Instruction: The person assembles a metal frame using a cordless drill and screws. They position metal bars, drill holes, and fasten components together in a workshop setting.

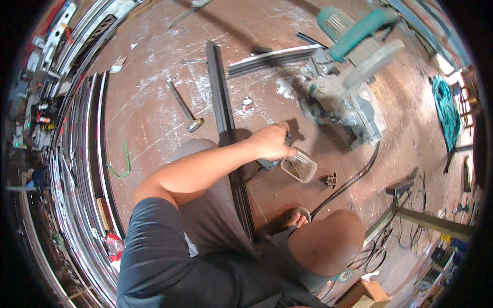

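Plastic tray (pixel 306 168) by left hand (pixel 269 142), grip unclear; right hand out of view; any lettering illegible.

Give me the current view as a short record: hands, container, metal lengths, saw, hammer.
Left hand: the left hand is at a corner of the container; grip unclear
Right hand: not in view
Container: small, clear plastic container, with thin pieces inside too small to identify
Long piece: long dark profile on the tiled floor, passing beneath the left forearm
Short piece: shorter profile, one end at the saw
Saw: teal and grey cutting saw, ahead and to the right
Hammer: hammer on the floor, left of the long profile
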Action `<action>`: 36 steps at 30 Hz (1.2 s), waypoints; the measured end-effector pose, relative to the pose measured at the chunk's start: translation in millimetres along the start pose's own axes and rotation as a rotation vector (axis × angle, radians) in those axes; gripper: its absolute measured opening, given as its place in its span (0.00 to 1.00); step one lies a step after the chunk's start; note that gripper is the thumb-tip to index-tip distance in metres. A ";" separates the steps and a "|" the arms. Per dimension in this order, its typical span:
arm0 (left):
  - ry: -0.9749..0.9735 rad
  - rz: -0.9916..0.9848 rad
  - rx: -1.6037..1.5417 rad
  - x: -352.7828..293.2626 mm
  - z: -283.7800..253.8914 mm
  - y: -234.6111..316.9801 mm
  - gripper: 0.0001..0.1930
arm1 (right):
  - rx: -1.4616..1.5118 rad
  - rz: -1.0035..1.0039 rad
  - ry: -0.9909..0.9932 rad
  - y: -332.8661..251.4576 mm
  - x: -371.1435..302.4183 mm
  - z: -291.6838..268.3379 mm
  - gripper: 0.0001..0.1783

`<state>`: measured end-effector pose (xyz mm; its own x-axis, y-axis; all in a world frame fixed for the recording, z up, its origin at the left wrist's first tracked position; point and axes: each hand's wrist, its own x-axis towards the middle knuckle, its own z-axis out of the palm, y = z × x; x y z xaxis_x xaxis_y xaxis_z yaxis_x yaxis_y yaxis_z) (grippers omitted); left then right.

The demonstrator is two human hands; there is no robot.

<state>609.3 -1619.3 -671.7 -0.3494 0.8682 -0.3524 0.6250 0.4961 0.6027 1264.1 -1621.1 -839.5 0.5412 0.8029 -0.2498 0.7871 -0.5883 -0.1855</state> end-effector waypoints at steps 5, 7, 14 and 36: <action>0.051 0.063 -0.083 4.1 -84.9 -6.1 0.43 | -0.018 -0.161 -0.032 -56.6 7.9 3.8 0.38; 0.233 0.011 -0.080 5.1 -117.5 -47.1 0.38 | -0.027 -0.235 -0.054 -82.4 12.1 6.9 0.38; 0.295 -0.459 0.104 -49.1 -76.8 -245.7 0.50 | -0.102 -0.502 -0.148 -159.8 22.0 8.2 0.36; 0.565 -0.676 -0.297 -120.6 48.0 -273.4 0.28 | -0.230 -1.744 -0.646 -499.7 -128.5 -44.2 0.29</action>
<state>514.1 -1860.1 -828.3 -0.9110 0.2310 -0.3415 -0.0125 0.8124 0.5829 814.4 -1426.1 -672.7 -0.9481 0.2204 -0.2293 0.3084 0.8134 -0.4933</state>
